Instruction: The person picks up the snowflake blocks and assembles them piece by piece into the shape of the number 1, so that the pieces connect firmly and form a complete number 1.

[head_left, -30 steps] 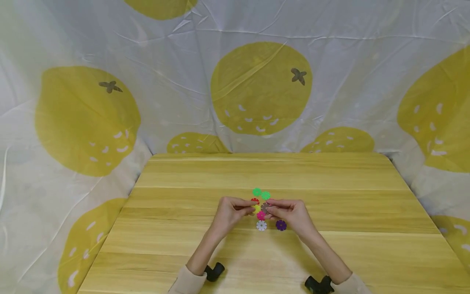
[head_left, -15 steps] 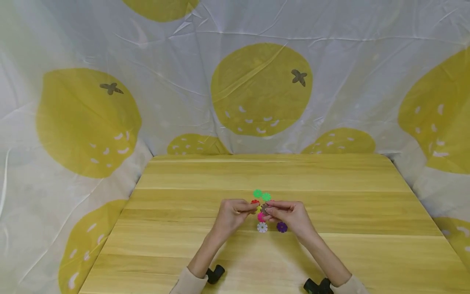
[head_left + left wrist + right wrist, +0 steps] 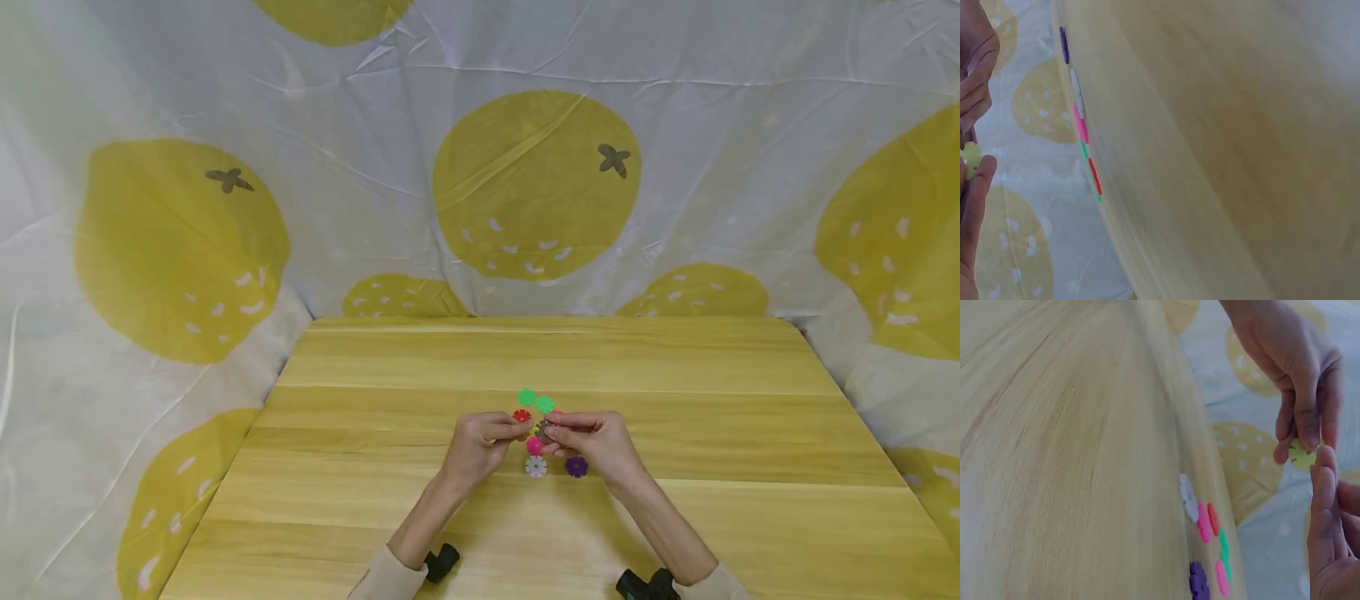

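Both hands are raised above the table, fingertips close together. My left hand (image 3: 476, 448) pinches a yellow notched plastic disc (image 3: 1301, 455) between thumb and fingers. With thumb and fingers, my right hand (image 3: 606, 446) holds a brown-grey notched disc (image 3: 543, 430). The two discs are very close in the head view; whether they are joined, I cannot tell. Beneath and around the hands lie more flat discs: two green ones (image 3: 527, 397), a red one (image 3: 522, 415), a pink one (image 3: 535, 446), a white one (image 3: 536, 467) and a purple one (image 3: 576, 467). A second pink disc (image 3: 1222, 578) is mostly hidden by the right hand in the head view.
The wooden table (image 3: 337, 467) spreads out on every side of the discs. Behind it hangs a pale cloth (image 3: 690, 192) printed with big yellow lemons. A black wrist mount (image 3: 442, 562) shows at the left wrist, another (image 3: 645, 583) at the right.
My left hand has shifted slightly right, towards the right hand. The yellow disc has turned and shows less in the head view. My right hand still holds the brown-grey disc in nearly the same place.
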Tool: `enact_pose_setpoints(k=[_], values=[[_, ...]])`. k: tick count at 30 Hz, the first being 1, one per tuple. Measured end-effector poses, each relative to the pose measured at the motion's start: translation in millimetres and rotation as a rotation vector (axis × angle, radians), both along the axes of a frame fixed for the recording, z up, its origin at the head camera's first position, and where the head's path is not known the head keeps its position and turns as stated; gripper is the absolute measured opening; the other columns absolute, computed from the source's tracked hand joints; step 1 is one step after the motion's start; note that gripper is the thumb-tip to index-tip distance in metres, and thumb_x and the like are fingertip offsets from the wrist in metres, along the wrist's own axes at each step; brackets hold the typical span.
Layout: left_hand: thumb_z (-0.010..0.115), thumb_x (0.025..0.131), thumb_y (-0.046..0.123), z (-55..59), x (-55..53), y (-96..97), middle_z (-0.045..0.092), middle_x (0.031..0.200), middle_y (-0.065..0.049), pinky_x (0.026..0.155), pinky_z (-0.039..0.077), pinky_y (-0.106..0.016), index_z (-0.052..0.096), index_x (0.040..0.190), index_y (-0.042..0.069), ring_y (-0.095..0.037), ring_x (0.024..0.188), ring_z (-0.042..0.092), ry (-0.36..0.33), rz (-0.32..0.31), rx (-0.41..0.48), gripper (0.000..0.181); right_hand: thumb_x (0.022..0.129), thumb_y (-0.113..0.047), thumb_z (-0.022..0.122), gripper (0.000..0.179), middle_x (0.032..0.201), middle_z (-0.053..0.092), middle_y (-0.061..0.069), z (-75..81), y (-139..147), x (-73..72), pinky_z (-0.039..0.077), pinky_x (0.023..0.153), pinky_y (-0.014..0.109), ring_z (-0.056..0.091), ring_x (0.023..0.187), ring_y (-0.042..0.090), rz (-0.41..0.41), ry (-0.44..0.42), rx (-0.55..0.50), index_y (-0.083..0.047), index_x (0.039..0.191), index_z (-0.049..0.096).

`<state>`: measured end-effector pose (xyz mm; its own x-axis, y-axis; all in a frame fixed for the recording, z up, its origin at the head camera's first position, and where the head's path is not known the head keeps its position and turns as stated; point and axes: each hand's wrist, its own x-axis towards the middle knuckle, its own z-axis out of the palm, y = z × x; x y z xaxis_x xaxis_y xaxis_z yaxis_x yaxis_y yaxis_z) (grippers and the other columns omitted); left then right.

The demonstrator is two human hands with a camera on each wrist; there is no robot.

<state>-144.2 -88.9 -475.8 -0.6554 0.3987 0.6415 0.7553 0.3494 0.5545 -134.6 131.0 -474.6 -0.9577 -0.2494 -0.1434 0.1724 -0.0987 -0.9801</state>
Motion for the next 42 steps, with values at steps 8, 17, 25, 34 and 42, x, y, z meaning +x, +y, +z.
enact_pose_setpoints(k=[8,17,25,34,42], values=[[0.074,0.079,-0.022,6.7,0.8,-0.4,0.079,0.081,-0.013,0.071,0.058,-0.013,0.082,0.090,-0.003,-0.021,0.071,0.077,-0.006,-0.002,-0.017,0.023,0.096,0.000,0.070,0.037,0.098,0.081,0.010,-0.2,-2,-0.7,0.063,0.072,0.026,0.078,0.076,0.013,-0.005,-0.006,-0.029,0.021,0.125,0.062],[0.075,0.076,-0.024,4.6,0.3,2.8,0.078,0.078,-0.012,0.069,0.058,-0.013,0.082,0.086,-0.004,-0.020,0.068,0.077,0.053,0.018,0.017,0.024,0.096,0.001,0.070,0.036,0.098,0.081,0.013,1.1,-7,0.8,0.063,0.072,0.025,0.079,0.076,0.014,-0.028,0.000,-0.050,0.021,0.124,0.063],[0.075,0.080,-0.021,3.5,0.4,1.4,0.079,0.081,-0.012,0.071,0.058,-0.013,0.082,0.090,-0.003,-0.020,0.072,0.077,-0.025,0.002,0.010,0.022,0.097,-0.002,0.070,0.039,0.102,0.079,0.020,0.1,-8,3.0,0.063,0.074,0.028,0.079,0.078,0.014,-0.027,0.012,-0.032,0.022,0.127,0.061],[0.074,0.085,-0.015,6.6,-0.2,-6.4,0.080,0.088,-0.011,0.073,0.060,-0.017,0.082,0.098,0.000,-0.019,0.078,0.078,-0.158,-0.041,0.016,0.021,0.099,-0.010,0.070,0.042,0.101,0.081,0.007,-1.3,1,3.7,0.063,0.081,0.034,0.079,0.084,0.013,0.043,0.033,0.001,0.017,0.131,0.061],[0.079,0.086,-0.003,7.2,-0.3,-9.1,0.081,0.096,-0.010,0.076,0.063,-0.026,0.081,0.105,0.002,-0.022,0.085,0.078,-0.256,-0.064,0.032,0.020,0.098,-0.014,0.073,0.042,0.099,0.081,0.006,-3.6,6,1.9,0.064,0.081,0.039,0.079,0.083,0.018,0.060,0.055,0.093,0.012,0.129,0.065]])
